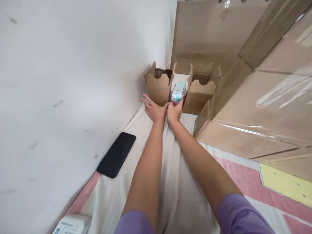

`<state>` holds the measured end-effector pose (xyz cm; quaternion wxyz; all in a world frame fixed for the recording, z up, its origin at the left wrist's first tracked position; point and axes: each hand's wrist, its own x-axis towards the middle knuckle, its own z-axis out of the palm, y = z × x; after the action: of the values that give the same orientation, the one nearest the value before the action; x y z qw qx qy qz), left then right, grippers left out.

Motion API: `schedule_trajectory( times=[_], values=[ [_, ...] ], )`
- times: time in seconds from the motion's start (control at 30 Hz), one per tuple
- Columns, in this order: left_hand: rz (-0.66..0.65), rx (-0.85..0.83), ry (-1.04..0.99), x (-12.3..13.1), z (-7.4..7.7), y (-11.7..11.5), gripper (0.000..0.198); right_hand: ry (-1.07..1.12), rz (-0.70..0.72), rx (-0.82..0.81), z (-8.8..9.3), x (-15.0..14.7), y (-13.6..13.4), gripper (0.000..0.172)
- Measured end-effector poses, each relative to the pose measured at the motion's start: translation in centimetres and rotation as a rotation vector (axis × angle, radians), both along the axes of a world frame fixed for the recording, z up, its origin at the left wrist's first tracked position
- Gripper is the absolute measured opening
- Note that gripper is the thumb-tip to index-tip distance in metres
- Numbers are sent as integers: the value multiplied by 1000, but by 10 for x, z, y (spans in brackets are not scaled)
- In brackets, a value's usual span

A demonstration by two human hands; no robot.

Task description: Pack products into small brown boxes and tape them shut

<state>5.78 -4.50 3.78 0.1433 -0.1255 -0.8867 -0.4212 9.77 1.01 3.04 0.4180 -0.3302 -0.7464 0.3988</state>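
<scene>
Both my arms reach forward to an open cardboard box (198,97) standing in the corner by the wall. My right hand (174,112) is closed on a small light-blue packet (178,92) at the box's mouth, between its raised flaps. My left hand (153,109) lies flat with fingers stretched out against the box's left flap (158,87), holding nothing. The inside of the box behind the packet shows white and is mostly hidden.
A black phone (116,154) leans against the white wall (73,81) on the left. Large taped cardboard boxes (268,107) stack on the right. A white cloth (175,195) covers the floor over a pink and yellow mat (285,183). A white device (73,225) sits bottom left.
</scene>
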Motion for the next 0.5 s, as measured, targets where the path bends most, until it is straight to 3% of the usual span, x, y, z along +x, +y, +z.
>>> schedule_trajectory(
  times=[0.13,0.33,0.5],
  values=[
    [-55,19,64,-8,-12,6,122,43,-137,-92,2,-6,22,91],
    [22,22,-14,-5,-9,8,125,-164,-217,-268,34,-20,31,102],
    [3,188,-108,-13,-5,3,123,-163,-333,-391,41,-43,37,85]
  ],
)
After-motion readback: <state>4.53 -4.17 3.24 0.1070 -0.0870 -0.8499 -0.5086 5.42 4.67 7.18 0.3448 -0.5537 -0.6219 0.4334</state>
